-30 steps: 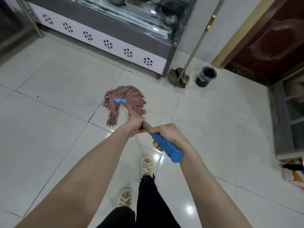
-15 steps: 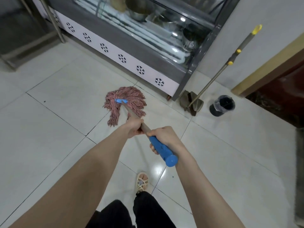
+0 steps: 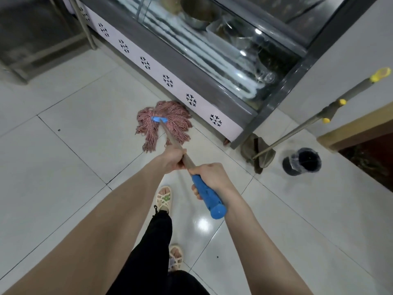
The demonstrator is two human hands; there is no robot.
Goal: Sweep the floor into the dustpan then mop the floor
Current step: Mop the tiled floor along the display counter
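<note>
A mop with a pinkish-red string head (image 3: 163, 126) and a blue clamp lies spread on the white tiled floor (image 3: 63, 167), its strands reaching the base of a glass display freezer. My left hand (image 3: 173, 159) grips the bare shaft just below the head end. My right hand (image 3: 212, 176) grips the blue handle sleeve (image 3: 210, 199) nearer to me. A dustpan (image 3: 258, 153) with a long grey pole leans by the freezer's corner.
The display freezer (image 3: 212, 67) with a snowflake-patterned base runs along the back. A small black bin (image 3: 302, 161) stands right of the dustpan. A dark doorway with a wooden frame (image 3: 353, 128) is at right. My sandalled feet (image 3: 163, 198) stand under the handle.
The mop head has slid forward across the tiles up to the freezer's base. I have stepped forward, so the freezer, dustpan and bin look closer. Both hands keep their hold.
</note>
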